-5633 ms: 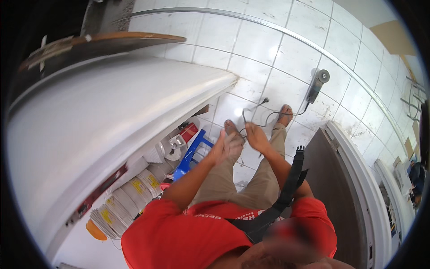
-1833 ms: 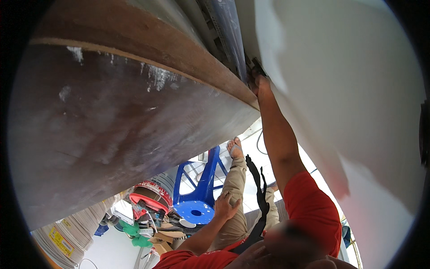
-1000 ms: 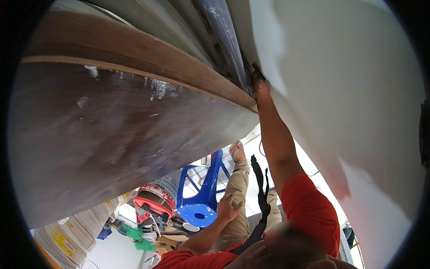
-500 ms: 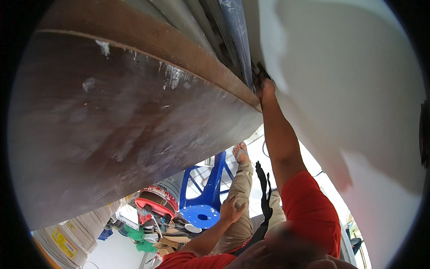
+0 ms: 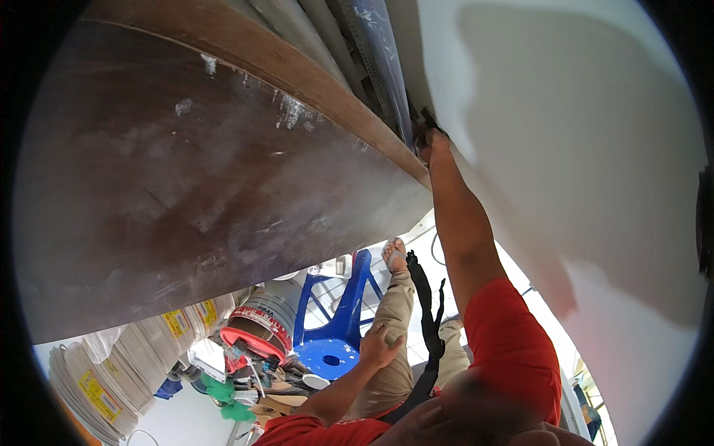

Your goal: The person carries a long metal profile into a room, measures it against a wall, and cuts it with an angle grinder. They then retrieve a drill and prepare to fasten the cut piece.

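My right arm stretches far forward along the white wall (image 5: 565, 163). At its end my right hand (image 5: 433, 141) is closed around a small dark object (image 5: 429, 119), too shadowed to name, in the narrow gap beside a large brown wooden panel (image 5: 201, 171). The panel's surface carries white smears and scuffs. Close to that hand run a pale bluish long strip (image 5: 387, 52) and several grey lengths. My left hand (image 5: 379, 347) rests on my bent knee in beige trousers (image 5: 398, 312), its fingers lying loosely apart with nothing in them.
Below the panel stands a blue plastic stool (image 5: 331, 357). Left of it are a bucket (image 5: 268, 312) with red on it, coils of grey cable or hose (image 5: 97, 386) with yellow labels, and mixed clutter. A black strap (image 5: 425, 312) dangles beside my leg.
The view has shifted slightly, showing more of the coils and bucket under the panel. The black strap has swung left. Both hands keep nearly the same places.
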The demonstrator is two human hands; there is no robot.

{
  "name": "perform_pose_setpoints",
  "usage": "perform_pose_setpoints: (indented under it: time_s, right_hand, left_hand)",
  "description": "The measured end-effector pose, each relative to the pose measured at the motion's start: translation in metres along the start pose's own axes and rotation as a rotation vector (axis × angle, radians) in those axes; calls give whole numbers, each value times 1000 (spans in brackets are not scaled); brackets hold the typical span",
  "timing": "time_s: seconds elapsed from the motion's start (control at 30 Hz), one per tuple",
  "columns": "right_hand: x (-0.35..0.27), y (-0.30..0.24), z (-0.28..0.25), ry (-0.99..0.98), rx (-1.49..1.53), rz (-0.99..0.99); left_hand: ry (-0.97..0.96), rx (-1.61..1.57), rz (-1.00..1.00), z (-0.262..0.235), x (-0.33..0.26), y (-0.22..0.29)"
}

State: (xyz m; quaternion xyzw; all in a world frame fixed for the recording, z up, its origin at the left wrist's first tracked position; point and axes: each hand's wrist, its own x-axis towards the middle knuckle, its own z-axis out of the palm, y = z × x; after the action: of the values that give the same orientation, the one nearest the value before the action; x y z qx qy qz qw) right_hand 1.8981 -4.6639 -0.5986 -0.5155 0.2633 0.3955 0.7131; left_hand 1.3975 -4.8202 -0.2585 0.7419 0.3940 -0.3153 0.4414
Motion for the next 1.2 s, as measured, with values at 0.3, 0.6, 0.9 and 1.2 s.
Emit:
perform_pose_setpoints:
  time_s: [0.3, 0.6, 0.9, 1.2]
  right_hand:
    - [-60, 17, 64, 19, 61, 70]
    - [-223, -8, 72, 178, -943, -432]
    - [-492, 10, -200, -690, -1633, -301]
    - [-693, -61, -512, -1031, -1879, -274]
  left_hand:
    - [135, -114, -97, 41, -26, -2]
    - [328, -109, -95, 110, -45, -1]
    - [355, 41, 16, 156, -60, 55]
    - [-264, 470, 745, 189, -143, 140]
